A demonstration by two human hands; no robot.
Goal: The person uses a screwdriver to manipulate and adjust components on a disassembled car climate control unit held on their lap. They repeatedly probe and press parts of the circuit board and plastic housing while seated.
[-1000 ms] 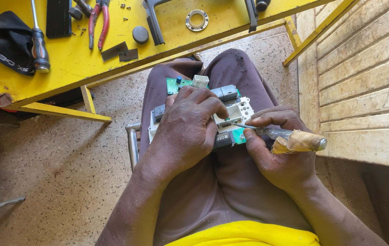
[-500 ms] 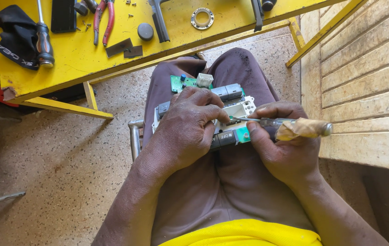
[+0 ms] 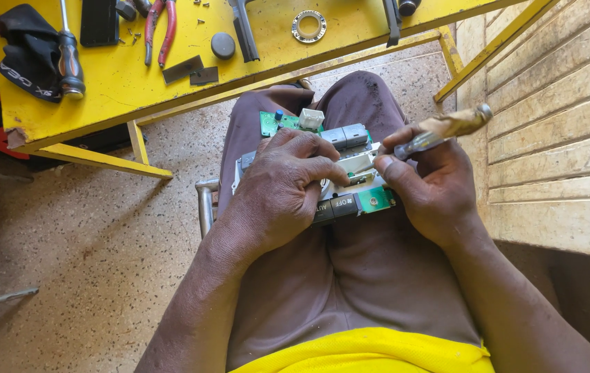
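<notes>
On my lap lies a control panel with a green circuit board (image 3: pixel 277 122), grey buttons and a white plastic frame. My left hand (image 3: pixel 284 186) grips it from above, covering most of its middle. My right hand (image 3: pixel 429 190) holds a screwdriver (image 3: pixel 447 128) with a pale taped handle. Its metal tip points left into the white frame near my left fingertips. The handle sticks up and to the right, towards the wooden wall.
A yellow workbench (image 3: pixel 136 97) stands ahead with a black-handled screwdriver (image 3: pixel 68 59), red pliers (image 3: pixel 160 27), a black cloth (image 3: pixel 25 48), a metal ring (image 3: pixel 308 25) and small screws. Wooden planks (image 3: pixel 557 124) rise on the right. Speckled floor (image 3: pixel 67 262) lies to the left.
My right hand has lifted and tilted the screwdriver, so its handle now points up and right. The left hand keeps its grip on the panel.
</notes>
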